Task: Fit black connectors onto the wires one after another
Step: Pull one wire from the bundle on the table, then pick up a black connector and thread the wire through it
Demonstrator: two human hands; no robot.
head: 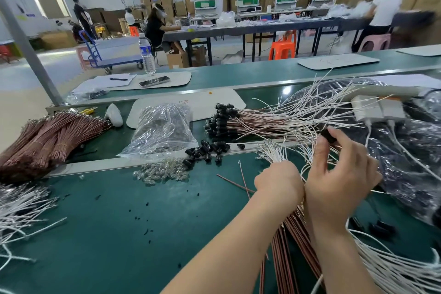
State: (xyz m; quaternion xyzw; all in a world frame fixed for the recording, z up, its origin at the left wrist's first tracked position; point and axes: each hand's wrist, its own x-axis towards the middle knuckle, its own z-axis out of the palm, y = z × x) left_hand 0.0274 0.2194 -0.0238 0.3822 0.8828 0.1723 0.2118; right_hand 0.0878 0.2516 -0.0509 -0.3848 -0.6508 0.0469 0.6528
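Green matting [119, 222] covers a long workbench in a big workshop stacked with cardboard boxes, where other people sit at far tables. Near the front edge the left hand [278, 181] is closed in a fist round a bundle of white wires [284, 150], whose free ends fan up and to the right above its knuckles. Touching it on the right, the right hand [341, 172] is raised with its back to the camera. Its thumb and forefinger pinch one black connector [330, 137] at their very tips, above the fanned wire ends, while the other fingers curl loosely below. Whether a wire already sits in that connector cannot be told. Copper-coloured wires [288, 246] run down under both wrists toward the viewer. To the left of the hands lies a loose heap of connectors [205, 150], with a pile of small glass bulbs [162, 172] in front of it and a clear plastic bag [164, 131] behind. Beyond the heap a sheaf of capped wires [250, 122] lies with black connectors on its left end. Tied brown bundles [47, 136] sit at far left, and a black plastic sack [405, 169] at right has a white power strip [381, 107] lying on it. A water bottle [146, 55] stands farther back, with a phone [154, 81] lying beside it
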